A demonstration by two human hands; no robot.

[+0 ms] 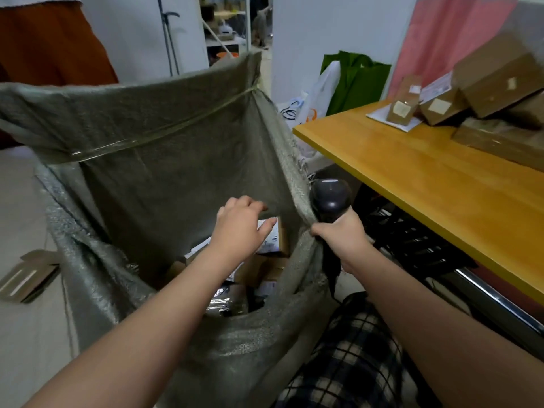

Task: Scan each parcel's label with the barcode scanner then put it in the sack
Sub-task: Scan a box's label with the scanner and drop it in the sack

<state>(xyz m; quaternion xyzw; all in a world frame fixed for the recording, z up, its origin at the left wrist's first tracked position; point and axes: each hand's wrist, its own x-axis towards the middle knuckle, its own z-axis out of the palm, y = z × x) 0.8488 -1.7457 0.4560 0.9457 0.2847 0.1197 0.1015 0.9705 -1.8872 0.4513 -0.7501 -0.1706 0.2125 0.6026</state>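
Observation:
A big grey-green woven sack [164, 148] stands open in front of me, with several parcels lying at its bottom. My left hand [238, 228] reaches into its mouth, fingers relaxed, just above a small cardboard parcel [278, 240] with a white label; whether it touches the parcel I cannot tell. My right hand [343, 234] grips the black barcode scanner [329, 198] by its handle and pinches the sack's right rim against it, the scanner's head pointing up.
A yellow wooden table [426, 172] stands at the right with several cardboard parcels [497, 78] stacked at its far end. A flattened carton [26, 275] lies on the floor to the left. A person in orange [50, 39] stands behind the sack. A green bag [356, 81] leans behind the table.

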